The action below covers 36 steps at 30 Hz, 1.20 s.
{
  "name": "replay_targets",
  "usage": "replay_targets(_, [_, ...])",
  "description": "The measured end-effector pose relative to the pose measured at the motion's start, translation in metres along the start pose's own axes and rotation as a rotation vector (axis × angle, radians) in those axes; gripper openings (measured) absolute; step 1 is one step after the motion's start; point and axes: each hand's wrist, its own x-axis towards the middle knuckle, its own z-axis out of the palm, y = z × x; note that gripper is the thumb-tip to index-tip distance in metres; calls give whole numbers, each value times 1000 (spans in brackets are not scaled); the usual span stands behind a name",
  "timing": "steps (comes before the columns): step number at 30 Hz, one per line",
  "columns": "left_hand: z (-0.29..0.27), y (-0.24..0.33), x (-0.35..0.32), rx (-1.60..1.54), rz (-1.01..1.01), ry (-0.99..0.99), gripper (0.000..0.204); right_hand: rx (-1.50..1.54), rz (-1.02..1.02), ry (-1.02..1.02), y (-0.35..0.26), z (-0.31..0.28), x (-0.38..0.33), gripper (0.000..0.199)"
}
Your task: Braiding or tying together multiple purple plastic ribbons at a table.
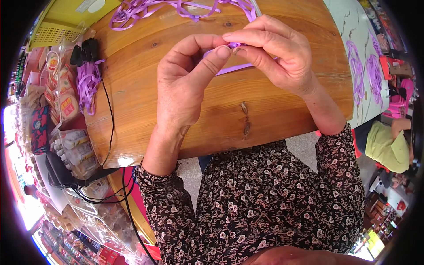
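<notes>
A narrow purple ribbon is pinched between both my hands over the wooden table. My left hand closes thumb and forefinger on it from the left. From the other side my right hand grips it with thumb and fingertips that meet those of the left. A small purple folded part shows between the fingertips; its exact shape is mostly hidden. One length of the ribbon runs behind the hands, and both hands are raised above the tabletop.
More purple ribbons lie looped at the table's far edge. A purple bundle sits at the left edge, beside a black cable. Further ribbons lie on a white marbled table at right. A yellow-green basket stands far left.
</notes>
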Motion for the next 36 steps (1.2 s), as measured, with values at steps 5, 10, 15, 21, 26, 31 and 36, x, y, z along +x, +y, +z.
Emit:
replay_targets(5, [-2,-4,0,41,35,8,11,9,11,0,0,4,0,27])
replay_targets(10, [-4,-7,-1,-10,15,-4,10,24,-7,-33,-2,1,1,26])
replay_targets(15, [0,-9,-3,58,57,-10,9,-22,-13,-37,-4,-3,0,19])
replay_targets(21, [7,-9,-7,127,154,34,9,0,-17,24,-8,-2,0,15])
replay_targets(26, [13,-10,-5,102,107,139,11,122,26,106,2,4,0,13])
replay_targets(31, [10,-14,-3,48,105,179,12,284,16,62,8,7,0,21])
replay_targets(36, [0,-14,-2,-34,80,130,14,321,148,69,9,3,-3,22])
